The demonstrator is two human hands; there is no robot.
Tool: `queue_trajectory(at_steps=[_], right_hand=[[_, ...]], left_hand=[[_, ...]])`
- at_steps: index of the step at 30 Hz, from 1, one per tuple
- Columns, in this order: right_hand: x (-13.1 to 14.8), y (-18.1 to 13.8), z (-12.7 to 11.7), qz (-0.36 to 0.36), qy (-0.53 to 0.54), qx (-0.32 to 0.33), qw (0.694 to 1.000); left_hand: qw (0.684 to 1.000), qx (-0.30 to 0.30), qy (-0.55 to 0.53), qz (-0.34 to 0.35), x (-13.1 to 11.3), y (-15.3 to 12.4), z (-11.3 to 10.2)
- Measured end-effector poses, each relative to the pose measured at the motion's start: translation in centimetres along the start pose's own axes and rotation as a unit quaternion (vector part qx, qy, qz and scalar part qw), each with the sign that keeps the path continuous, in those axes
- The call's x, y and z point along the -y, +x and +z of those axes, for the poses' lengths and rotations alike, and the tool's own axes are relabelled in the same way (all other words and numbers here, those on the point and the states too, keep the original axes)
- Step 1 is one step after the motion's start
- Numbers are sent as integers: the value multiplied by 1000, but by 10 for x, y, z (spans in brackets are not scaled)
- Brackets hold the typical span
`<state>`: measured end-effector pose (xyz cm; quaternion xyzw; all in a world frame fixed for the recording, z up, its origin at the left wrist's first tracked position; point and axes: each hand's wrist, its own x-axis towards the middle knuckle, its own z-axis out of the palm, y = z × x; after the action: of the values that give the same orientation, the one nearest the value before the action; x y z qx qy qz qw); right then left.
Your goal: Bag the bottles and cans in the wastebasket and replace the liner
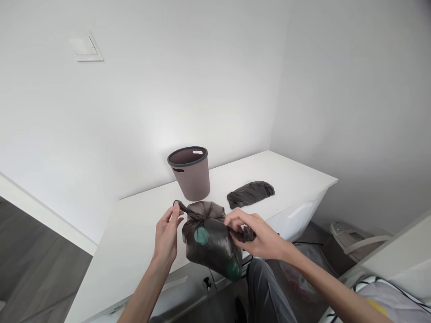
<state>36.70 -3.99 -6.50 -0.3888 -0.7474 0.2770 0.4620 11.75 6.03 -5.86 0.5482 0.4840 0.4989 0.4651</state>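
Left hand [167,231] pinches one twisted end of the filled dark bag [215,249]; right hand [261,233] clasps the other. Bag is at the near edge of the white cabinet [131,233]; contents [201,235] appear partly green.

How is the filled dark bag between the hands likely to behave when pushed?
The filled dark bag would probably deform, as its creases suggest. It looks thin enough to tear, since green patches show through. Its uneven bulges might make it tip.
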Motion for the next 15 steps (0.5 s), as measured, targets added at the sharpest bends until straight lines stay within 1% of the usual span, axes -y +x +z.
queue_trajectory(at_steps=[2,5,7,9,12,13,15], right_hand=[[0,-2,-1,20,39,21,999],[-1,9,0,52,80,40,995],[-2,23,5,57,71,52,994],[-1,37,14,49,26,70,996],[5,50,24,50,-73,76,993],[8,52,25,56,-94,73,991],[12,52,22,68,-94,56,992]], left_hand=[[999,27,0,47,-10,-5,6],[991,75,17,108,-35,-14,17],[984,108,45,132,-53,-21,25],[973,147,86,155,-67,-27,30],[954,198,140,175,-74,-31,32],[951,206,149,176,-72,-31,30],[953,195,145,179,-64,-27,22]])
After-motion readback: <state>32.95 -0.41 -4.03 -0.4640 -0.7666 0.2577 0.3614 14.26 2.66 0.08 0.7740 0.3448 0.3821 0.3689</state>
